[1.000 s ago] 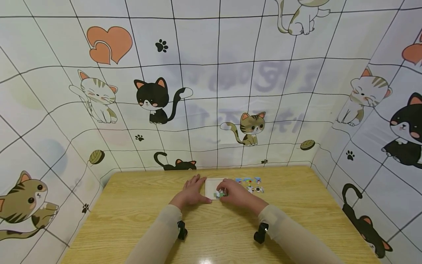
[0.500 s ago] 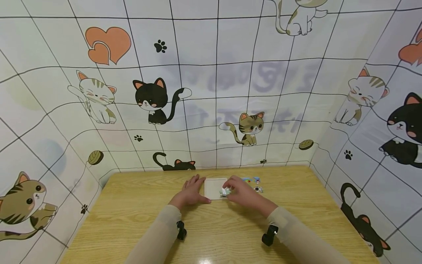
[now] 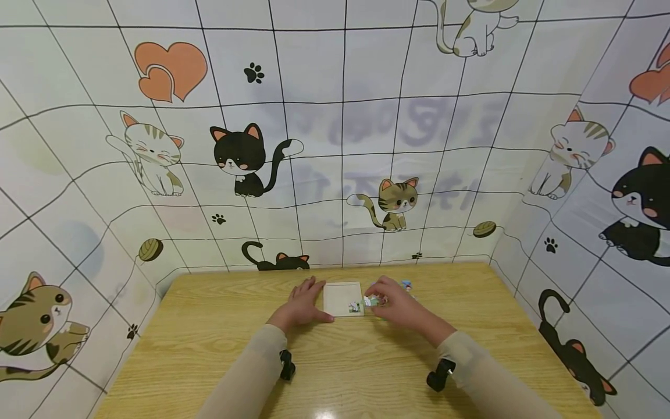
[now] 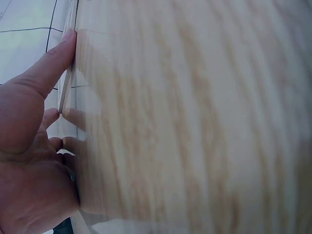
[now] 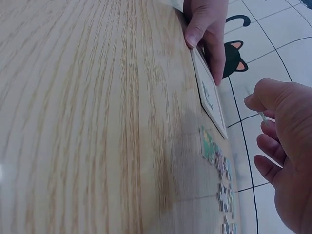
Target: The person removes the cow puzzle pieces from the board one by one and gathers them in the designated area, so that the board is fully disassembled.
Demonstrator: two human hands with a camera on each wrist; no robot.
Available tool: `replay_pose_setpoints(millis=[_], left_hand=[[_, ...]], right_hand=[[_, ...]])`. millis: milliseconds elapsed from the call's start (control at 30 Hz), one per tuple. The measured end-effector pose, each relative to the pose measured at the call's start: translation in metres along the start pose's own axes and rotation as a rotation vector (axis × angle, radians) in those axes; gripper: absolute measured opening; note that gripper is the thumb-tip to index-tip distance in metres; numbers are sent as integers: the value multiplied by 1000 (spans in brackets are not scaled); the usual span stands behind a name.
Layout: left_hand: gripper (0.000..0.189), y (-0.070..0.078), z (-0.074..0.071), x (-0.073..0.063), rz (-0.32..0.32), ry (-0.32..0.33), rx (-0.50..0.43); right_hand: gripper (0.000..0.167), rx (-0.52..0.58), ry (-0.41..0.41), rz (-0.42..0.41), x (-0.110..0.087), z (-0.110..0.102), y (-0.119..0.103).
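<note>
In the head view a shallow pale tray (image 3: pixel 340 297) lies on the table. A jigsaw puzzle piece (image 3: pixel 355 307) sits in its lower right corner. My left hand (image 3: pixel 300 305) rests at the tray's left side, fingers extended; its thumb (image 4: pixel 56 56) touches the tray's near edge in the left wrist view. Just right of the tray, my right hand (image 3: pixel 403 304) pinches another jigsaw puzzle piece (image 3: pixel 371 301) between thumb and fingers. The right wrist view shows this hand raised above the table, the held piece (image 5: pixel 263 117) seen edge-on.
Several loose jigsaw puzzle pieces (image 5: pixel 223 197) lie on the wooden table (image 3: pixel 209 349) right of the tray, mostly hidden behind my right hand in the head view. A cat-patterned cloth wall (image 3: pixel 314 145) rises behind the table.
My right hand has moved right, out of the tray to beyond its right edge, carrying a jigsaw puzzle piece. One piece stays in the tray's corner. The left hand keeps its place.
</note>
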State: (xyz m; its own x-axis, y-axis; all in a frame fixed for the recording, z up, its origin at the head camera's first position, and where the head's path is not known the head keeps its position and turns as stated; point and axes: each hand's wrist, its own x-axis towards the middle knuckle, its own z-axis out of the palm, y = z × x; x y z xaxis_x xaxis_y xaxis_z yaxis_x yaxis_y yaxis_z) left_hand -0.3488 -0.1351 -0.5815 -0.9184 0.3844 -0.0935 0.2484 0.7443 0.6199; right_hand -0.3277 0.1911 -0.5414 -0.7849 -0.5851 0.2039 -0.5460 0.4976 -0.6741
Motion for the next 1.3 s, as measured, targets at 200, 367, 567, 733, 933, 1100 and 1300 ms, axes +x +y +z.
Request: replay_pose_setpoints(millis=[200, 367, 567, 733, 933, 1100, 1300], left_hand=[[112, 3, -3, -3, 4, -8, -11], [112, 3, -4, -4, 7, -6, -13], [112, 6, -4, -6, 6, 1, -4], [109, 2, -2, -4, 16, 5, -3], [110, 3, -2, -5, 16, 8, -3], [110, 5, -3, -4, 7, -2, -12], [115, -4, 3, 2, 14, 8, -8]], right_hand=[[28, -27, 23, 2, -10, -6, 8], [30, -45, 28, 0, -17, -10, 16], [31, -40, 25, 32, -25, -15, 21], [29, -51, 45, 16, -29, -17, 23], [25, -81, 57, 24, -35, -18, 29], [26, -74, 58, 19, -41, -20, 31], [26, -66, 63, -11, -47, -20, 35]])
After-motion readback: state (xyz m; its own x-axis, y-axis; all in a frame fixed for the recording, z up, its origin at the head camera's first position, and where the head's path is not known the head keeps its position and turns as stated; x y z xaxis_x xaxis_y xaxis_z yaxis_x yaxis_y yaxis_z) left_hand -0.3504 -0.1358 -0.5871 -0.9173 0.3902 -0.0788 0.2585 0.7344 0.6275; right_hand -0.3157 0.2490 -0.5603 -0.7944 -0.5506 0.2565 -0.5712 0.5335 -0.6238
